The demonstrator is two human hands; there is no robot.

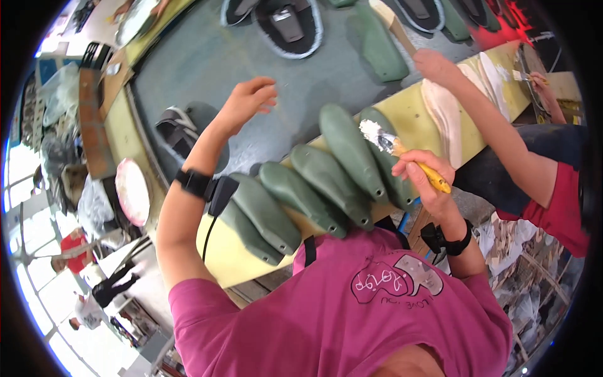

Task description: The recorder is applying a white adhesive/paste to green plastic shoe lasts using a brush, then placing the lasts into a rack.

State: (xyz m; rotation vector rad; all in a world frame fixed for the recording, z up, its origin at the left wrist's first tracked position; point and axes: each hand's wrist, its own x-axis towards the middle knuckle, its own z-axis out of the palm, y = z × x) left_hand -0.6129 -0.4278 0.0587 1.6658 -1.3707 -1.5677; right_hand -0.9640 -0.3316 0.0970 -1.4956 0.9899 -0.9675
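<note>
at the right end of the row, the right hand (428, 190) holds the brush (394, 146), its handle pinched between thumb and fingers. the brush lies slantwise, handle end toward the lower right, white-coated bristles toward the upper left, roughly in line with the long axis of the green forms (330, 183). six of these stand side by side along the near edge of the counter (188, 69), their narrow, holed ends toward the person. the bristles lie over the upper part of the rightmost form (391, 168), with the fifth form (352, 151) just to their left. the right hand is clearly the nearer one to this end; the left hand (246, 103) hangs over the dark surface beyond the row, up and left of the fifth form, its fingers loosely bent with nothing seen between them.

brush and hand cover part of the rightmost form, and whether the bristles touch it or hover above it cannot be told. the left thumb is hard to make out. a co-worker's hand (436, 68) near the pale insoles (443, 110) is blurred, so its fingers' hold is unclear. the shoe (179, 135) at left is partly hidden by the left forearm, and shoes at the top edge are cut off.
</note>
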